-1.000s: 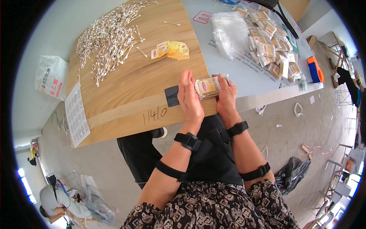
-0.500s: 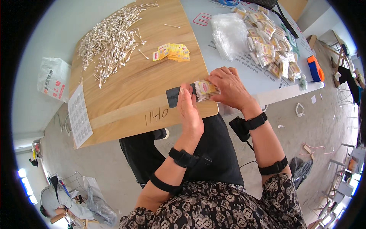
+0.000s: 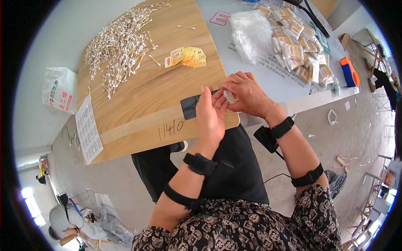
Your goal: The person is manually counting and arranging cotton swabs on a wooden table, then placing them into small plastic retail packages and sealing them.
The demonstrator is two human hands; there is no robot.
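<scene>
At the near right corner of the wooden table, my right hand (image 3: 250,94) grips a small pack of cotton swabs (image 3: 231,97) with a yellow label. Its fingers cover most of the pack, and white swab tips show toward the left. My left hand (image 3: 210,112) is open, palm turned to the pack, thumb up and fingers stretched out against or close to the swab tips. Beside the left hand a dark grey patch (image 3: 189,108) lies on the tabletop. Farther back are a fanned stack of yellow label cards (image 3: 190,57) and a large heap of loose cotton swabs (image 3: 121,46).
On the grey-covered table at right lie clear plastic bags (image 3: 251,37), a pile of filled swab packs (image 3: 295,50) and an orange-and-blue tape roll (image 3: 349,72). A printed sheet (image 3: 88,129) hangs at the wooden table's left edge by a white bag (image 3: 60,90). Another person (image 3: 69,224) is at lower left.
The swab pack has turned and is now mostly covered by my right hand. My left hand has tilted its palm open toward it, where it was pressed edge-on against the swab tips.
</scene>
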